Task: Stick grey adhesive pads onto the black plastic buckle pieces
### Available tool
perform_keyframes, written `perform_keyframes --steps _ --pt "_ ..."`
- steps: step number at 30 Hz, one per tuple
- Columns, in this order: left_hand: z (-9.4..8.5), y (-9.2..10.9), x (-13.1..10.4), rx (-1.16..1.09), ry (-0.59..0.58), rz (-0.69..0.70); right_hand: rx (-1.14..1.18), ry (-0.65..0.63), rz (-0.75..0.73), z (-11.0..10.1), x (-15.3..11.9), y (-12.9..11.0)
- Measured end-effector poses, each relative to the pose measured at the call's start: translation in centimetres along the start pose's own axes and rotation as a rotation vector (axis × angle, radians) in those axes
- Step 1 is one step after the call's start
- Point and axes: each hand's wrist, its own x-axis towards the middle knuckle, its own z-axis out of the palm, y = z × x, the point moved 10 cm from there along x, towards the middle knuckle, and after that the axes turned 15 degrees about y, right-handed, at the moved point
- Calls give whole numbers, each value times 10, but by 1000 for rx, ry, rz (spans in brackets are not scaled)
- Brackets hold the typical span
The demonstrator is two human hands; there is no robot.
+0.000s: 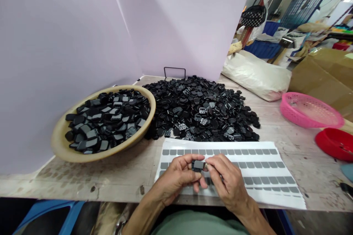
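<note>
Between the thumb and fingers of my left hand (180, 174) is a small black plastic piece (198, 165) with a grey patch on its top face. My right hand (227, 178) is pinched closed at that piece's right end; something small and pale shows at its fingertips, too small to name. Both hands are over a white sheet (286, 192) that carries rows of grey stickers. Behind the sheet spreads a large heap of loose black plastic pieces (198, 108). On the left, a beige basin (56, 143) holds many black pieces, several with grey patches on top.
A pale purple panel (176, 22) rises behind the heap, with a black wire frame (174, 68) before it. To the right are a white sack (257, 75), a pink basket (295, 115), a red bowl (328, 141) and a cardboard box (322, 77).
</note>
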Motion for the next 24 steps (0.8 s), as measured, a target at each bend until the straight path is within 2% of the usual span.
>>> perform_keyframes --steps 18,24 --pt "-4 -4 5 -40 37 2 -86 0 -54 3 -1 -3" --pt "-4 -3 4 -46 36 -4 -107 -40 -56 7 -1 0"
